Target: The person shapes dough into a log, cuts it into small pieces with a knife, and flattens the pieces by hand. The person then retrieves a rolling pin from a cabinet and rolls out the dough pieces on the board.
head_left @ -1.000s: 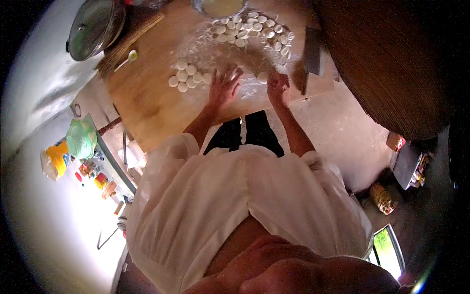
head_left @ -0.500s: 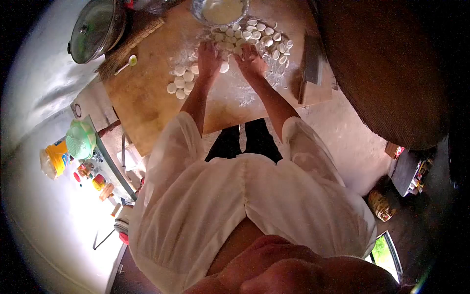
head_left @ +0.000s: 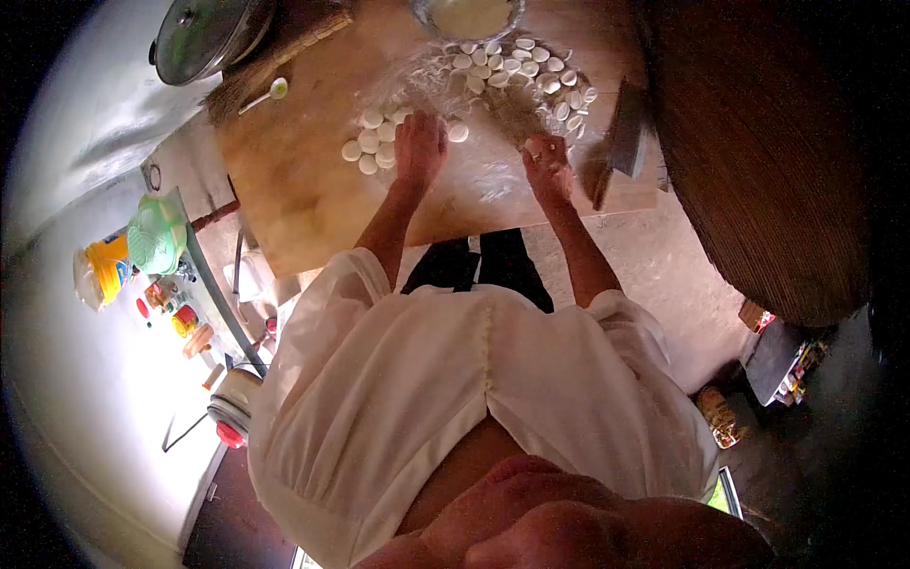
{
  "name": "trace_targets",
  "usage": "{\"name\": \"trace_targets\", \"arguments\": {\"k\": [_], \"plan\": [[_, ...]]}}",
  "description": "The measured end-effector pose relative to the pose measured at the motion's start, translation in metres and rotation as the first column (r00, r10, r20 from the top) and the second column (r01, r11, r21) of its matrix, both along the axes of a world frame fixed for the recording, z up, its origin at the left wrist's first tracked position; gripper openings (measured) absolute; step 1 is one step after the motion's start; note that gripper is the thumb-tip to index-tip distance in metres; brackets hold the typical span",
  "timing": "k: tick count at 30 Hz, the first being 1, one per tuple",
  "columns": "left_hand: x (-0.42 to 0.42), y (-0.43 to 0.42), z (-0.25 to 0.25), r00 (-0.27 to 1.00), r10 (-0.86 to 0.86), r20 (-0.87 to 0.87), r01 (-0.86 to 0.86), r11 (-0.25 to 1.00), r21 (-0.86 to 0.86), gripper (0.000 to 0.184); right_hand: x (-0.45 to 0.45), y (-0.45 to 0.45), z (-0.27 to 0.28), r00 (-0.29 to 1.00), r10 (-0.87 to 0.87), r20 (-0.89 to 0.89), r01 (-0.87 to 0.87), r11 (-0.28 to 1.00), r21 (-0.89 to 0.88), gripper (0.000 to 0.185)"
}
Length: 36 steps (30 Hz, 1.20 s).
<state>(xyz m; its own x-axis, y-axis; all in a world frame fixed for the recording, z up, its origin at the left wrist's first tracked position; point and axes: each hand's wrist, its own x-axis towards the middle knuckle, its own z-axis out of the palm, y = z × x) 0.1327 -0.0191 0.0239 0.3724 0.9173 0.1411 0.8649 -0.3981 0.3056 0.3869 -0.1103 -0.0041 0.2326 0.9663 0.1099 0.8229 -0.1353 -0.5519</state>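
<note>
My left hand (head_left: 420,150) is at the near-left cluster of flattened dough discs (head_left: 368,165), its fingers bent down and close together. A disc (head_left: 458,131) lies just right of it. Whatever is beneath those fingers is hidden. Lower right of the larger group of small dough pieces (head_left: 513,66), my right hand (head_left: 548,171) is closed with curled fingers, and I cannot make out what is in it. Loose flour (head_left: 493,175) whitens the wooden board (head_left: 284,190) between and around the hands.
A bowl (head_left: 518,17) of pale flour stands at the board's far edge. The cleaver (head_left: 627,133) lies right of my right hand. Far left are a lidded pan (head_left: 204,43), a whisk broom (head_left: 275,66) and a spoon (head_left: 265,95). A big round woven tray (head_left: 758,161) stands at right.
Both hands have drawn back from the middle dough pieces. My right hand has moved right and nearer me; my left hand has moved to the left cluster. The view has shifted slightly.
</note>
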Motion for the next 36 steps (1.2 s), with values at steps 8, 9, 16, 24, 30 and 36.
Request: {"name": "trace_targets", "arguments": {"k": [8,9,16,24,30,36], "plan": [[-0.002,-0.069,0.005,0.956,0.059,0.287,-0.014,0.988,-0.156,0.032,0.006,-0.014,0.011,0.985,0.147,-0.089,-0.142,0.988,0.065,0.04],[-0.003,-0.071,0.009,0.939,0.088,0.332,-0.044,0.989,-0.139,0.034,0.007,-0.014,0.01,0.986,0.146,-0.086,-0.141,0.988,0.059,0.04],[-0.009,-0.057,-0.005,0.928,0.143,0.344,-0.057,0.967,-0.248,0.04,0.008,-0.012,-0.003,0.977,0.168,-0.129,-0.161,0.985,0.067,0.034],[-0.031,-0.075,0.0,0.925,-0.15,0.349,0.213,0.966,-0.148,0.037,-0.002,-0.02,0.003,0.985,0.146,-0.09,-0.139,0.987,0.08,0.04],[-0.02,-0.063,0.003,0.972,0.006,0.237,0.102,0.89,-0.444,0.049,-0.001,-0.013,-0.007,0.995,0.096,0.018,-0.096,0.995,0.003,0.041],[-0.03,-0.077,-0.002,0.905,-0.051,0.422,0.179,0.946,-0.271,0.043,-0.004,-0.021,-0.009,0.988,0.106,-0.114,-0.096,0.992,0.082,0.045]]}}
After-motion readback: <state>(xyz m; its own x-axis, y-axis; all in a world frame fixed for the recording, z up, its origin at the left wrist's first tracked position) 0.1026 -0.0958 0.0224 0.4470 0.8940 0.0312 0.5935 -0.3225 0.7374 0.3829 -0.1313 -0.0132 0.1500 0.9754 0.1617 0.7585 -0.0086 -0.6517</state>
